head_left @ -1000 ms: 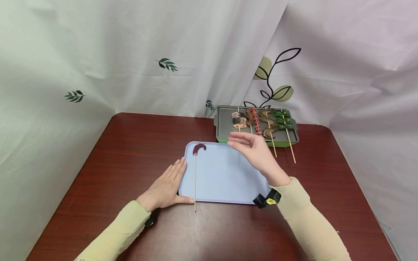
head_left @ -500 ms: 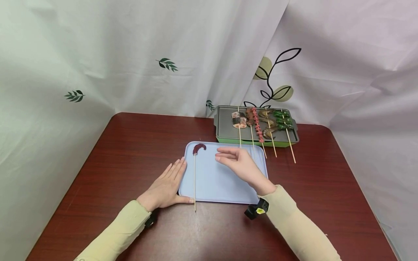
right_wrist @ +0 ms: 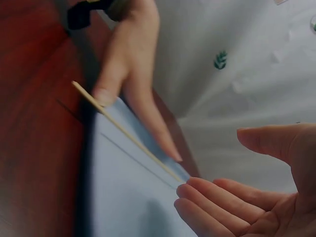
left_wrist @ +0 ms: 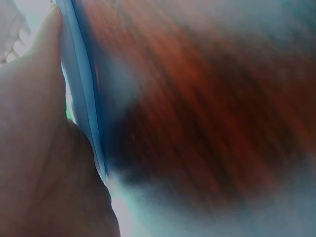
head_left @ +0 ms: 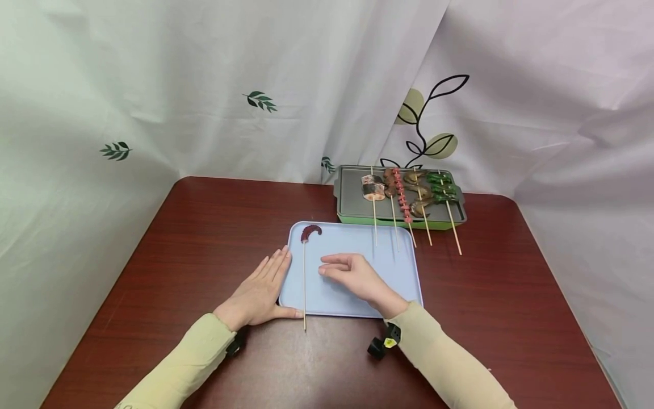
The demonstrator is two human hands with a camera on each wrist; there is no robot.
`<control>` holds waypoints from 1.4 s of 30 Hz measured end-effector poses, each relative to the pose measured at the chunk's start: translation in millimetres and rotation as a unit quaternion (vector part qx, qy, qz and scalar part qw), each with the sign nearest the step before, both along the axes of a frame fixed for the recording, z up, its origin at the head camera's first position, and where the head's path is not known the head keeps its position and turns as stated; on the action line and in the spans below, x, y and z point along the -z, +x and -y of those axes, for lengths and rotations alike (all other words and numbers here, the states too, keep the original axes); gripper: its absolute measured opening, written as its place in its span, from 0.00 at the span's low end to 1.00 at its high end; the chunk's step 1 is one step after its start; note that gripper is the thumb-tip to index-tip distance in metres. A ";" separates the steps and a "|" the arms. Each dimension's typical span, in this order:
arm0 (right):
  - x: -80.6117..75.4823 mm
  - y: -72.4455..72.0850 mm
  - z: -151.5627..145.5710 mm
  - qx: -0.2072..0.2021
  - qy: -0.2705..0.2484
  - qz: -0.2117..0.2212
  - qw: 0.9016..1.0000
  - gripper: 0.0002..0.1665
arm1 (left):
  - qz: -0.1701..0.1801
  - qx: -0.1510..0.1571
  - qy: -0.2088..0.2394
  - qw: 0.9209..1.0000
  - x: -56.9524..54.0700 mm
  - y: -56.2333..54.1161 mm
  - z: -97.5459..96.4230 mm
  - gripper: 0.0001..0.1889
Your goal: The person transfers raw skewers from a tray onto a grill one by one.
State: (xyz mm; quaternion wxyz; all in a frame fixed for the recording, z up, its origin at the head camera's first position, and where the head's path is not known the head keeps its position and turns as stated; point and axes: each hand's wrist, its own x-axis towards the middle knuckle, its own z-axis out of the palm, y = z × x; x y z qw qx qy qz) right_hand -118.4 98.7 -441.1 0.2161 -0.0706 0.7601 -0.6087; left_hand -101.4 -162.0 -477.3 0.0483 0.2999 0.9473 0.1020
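Note:
On the pale blue tray [head_left: 368, 295] lies a skewer with a dark red, curled, tentacle-like piece [head_left: 310, 232] at its far end. Its bare stick [right_wrist: 133, 138] reaches past the tray's front edge. My left hand [head_left: 258, 292] rests along the tray's left side with straight fingers, the thumb at the front edge close to the stick. Above the middle of the tray is my right hand [head_left: 355, 277], right of the skewer, thumb and fingers apart and holding nothing. In the left wrist view, the left hand [left_wrist: 34, 128] lies against the tray's rim [left_wrist: 84, 74].
A grey grill pan [head_left: 352, 199] with a green base stands behind the tray. It bears several skewers, including a green pepper-like one [head_left: 443, 187], a pink one [head_left: 402, 196] and a thick roll-like one [head_left: 373, 188]. A white curtain [head_left: 204, 85] hangs behind the brown table [head_left: 214, 227].
My right hand has come from near the grill pan leftward and toward me, over the middle of the tray. The left hand and the tentacle skewer have stayed in place.

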 end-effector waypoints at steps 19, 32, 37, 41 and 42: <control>30.5 20.3 24.0 -0.035 -0.099 0.095 0.990 0.27 | -0.012 0.005 0.014 1.000 0.3 0.9 0.6 0.68; 35.3 22.0 28.1 -0.023 -0.124 0.116 0.985 0.29 | -0.020 0.007 0.038 0.999 9.2 -1.1 3.0 0.68; 35.9 23.4 26.6 -0.014 -0.119 0.113 0.986 0.28 | -0.014 0.009 0.042 0.999 6.8 -0.3 2.8 0.68; 35.4 23.9 25.3 -0.010 -0.121 0.113 0.986 0.25 | -0.010 0.007 0.034 0.999 4.6 -0.1 2.3 0.68; 35.2 24.0 24.9 -0.008 -0.122 0.113 0.986 0.25 | -0.010 0.006 0.032 0.999 3.4 0.2 2.0 0.67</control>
